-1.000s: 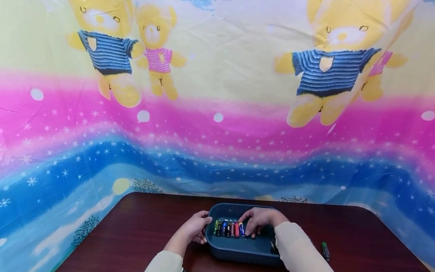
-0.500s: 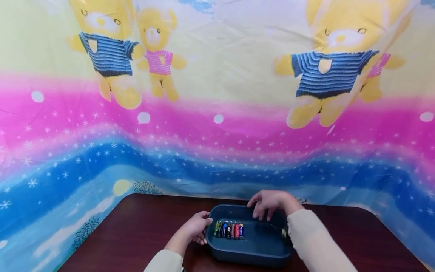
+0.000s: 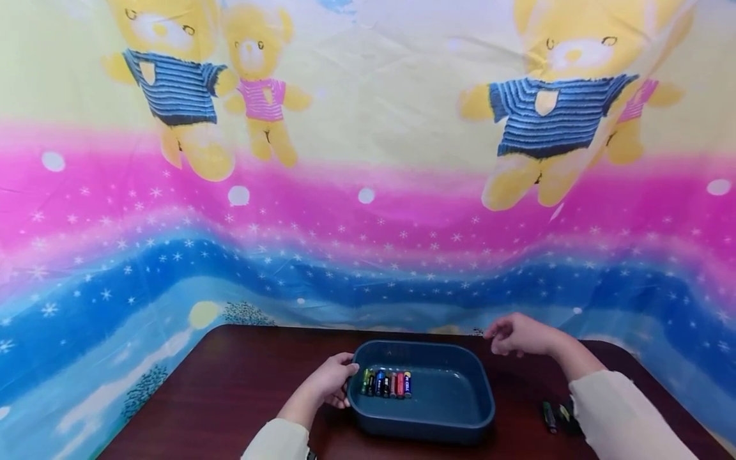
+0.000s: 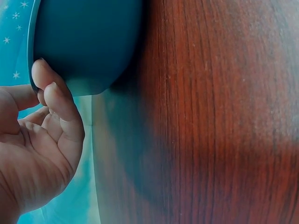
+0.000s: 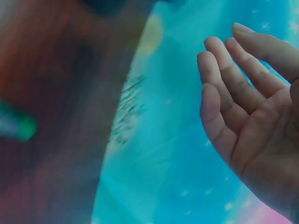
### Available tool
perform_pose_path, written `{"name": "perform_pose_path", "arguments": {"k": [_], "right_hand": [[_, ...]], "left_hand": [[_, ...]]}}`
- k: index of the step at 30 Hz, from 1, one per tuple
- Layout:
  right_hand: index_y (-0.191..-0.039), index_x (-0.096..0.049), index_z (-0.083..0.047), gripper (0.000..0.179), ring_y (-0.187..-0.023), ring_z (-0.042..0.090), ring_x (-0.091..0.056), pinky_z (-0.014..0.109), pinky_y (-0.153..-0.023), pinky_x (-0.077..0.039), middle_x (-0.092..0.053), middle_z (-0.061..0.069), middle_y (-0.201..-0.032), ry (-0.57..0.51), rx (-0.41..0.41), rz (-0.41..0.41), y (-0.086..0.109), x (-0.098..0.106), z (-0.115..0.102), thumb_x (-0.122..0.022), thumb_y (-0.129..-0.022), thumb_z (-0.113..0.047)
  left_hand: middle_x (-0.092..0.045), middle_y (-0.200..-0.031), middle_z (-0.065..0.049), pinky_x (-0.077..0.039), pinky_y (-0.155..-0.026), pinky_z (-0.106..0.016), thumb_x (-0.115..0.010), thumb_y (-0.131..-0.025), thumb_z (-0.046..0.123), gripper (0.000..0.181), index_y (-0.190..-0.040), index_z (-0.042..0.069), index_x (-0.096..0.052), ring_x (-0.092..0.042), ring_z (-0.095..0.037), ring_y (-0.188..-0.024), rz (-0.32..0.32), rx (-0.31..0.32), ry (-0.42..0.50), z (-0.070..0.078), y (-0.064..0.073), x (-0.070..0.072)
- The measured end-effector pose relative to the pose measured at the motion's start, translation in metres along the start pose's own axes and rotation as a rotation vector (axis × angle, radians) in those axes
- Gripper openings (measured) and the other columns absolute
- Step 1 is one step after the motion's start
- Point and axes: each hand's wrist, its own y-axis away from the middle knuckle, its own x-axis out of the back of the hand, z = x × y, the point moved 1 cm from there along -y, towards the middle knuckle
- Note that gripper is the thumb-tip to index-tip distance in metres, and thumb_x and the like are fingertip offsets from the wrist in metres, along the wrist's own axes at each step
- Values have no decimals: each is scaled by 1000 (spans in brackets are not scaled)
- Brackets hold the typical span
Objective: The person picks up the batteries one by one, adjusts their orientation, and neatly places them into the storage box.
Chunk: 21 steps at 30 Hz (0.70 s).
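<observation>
A dark blue-green plastic tub (image 3: 454, 409) stands on the table, and my left hand (image 3: 333, 380) grips its left rim. In the left wrist view, the thumb is inside the rim of the tub (image 4: 93, 42) and curled fingers press on its outer wall. Several batteries (image 3: 387, 384) of different colours lie side by side in a row in the tub's left part. To the right of the tub, my right hand (image 3: 520, 335) hangs in the air above the table. Its fingers are loosely bent and its palm (image 5: 266, 135) holds nothing.
A green-ended battery (image 3: 550, 417) lies on the brown wooden table (image 3: 241, 390), right of the tub and near my right sleeve (image 3: 627, 409). It appears blurred in the right wrist view. A curtain (image 3: 368, 255) printed with bears hangs behind the table's far edge.
My right hand has left the row of batteries, risen out of the tub and moved right, past the tub's edge. My left hand keeps its hold on the rim.
</observation>
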Motion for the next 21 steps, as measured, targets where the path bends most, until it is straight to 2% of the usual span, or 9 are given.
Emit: {"name": "perform_pose_path", "arguments": {"k": [5, 10, 15, 18, 21], "right_hand": [[-109, -57, 6, 32, -59, 15, -48, 32, -50, -43, -60, 7, -82, -16, -20, 24, 23, 0, 27, -66, -84, -11], [-109, -56, 7, 33, -61, 14, -47, 29, -49, -41, -60, 8, -88, -54, -43, 28, 41, -1, 51, -64, -86, -15], [-111, -54, 12, 38, -83, 26, -56, 33, -62, -47, -59, 17, -100, -50, -49, -10, 58, -5, 73, -65, -85, -14], [-113, -52, 14, 42, -96, 37, -55, 39, -72, -49, -57, 22, -106, -30, -77, -32, 68, -8, 86, -65, -85, -14], [-115, -49, 16, 44, -100, 44, -52, 46, -76, -48, -55, 25, -109, -46, -118, -58, 77, -12, 96, -64, -87, -14]], "left_hand": [[-48, -59, -8, -48, -43, -26, -44, -99, 22, 40, -135, 5, -40, -51, -14, -40, 7, 8, -2, 1, -1, 0], [-47, -58, -6, -47, -42, -25, -43, -99, 22, 40, -135, 5, -39, -50, -13, -40, 6, 7, 8, 0, -1, 0], [-47, -57, -6, -48, -43, -25, -43, -99, 22, 40, -135, 5, -39, -50, -13, -40, 6, -5, 19, -2, 0, -1], [-46, -57, -6, -47, -43, -25, -43, -99, 22, 40, -135, 4, -39, -50, -14, -40, 9, -12, 20, -3, 0, -1], [-46, -57, -6, -47, -43, -25, -43, -99, 22, 40, -135, 4, -39, -50, -14, -40, 5, -13, 22, -3, -1, -2]]}}
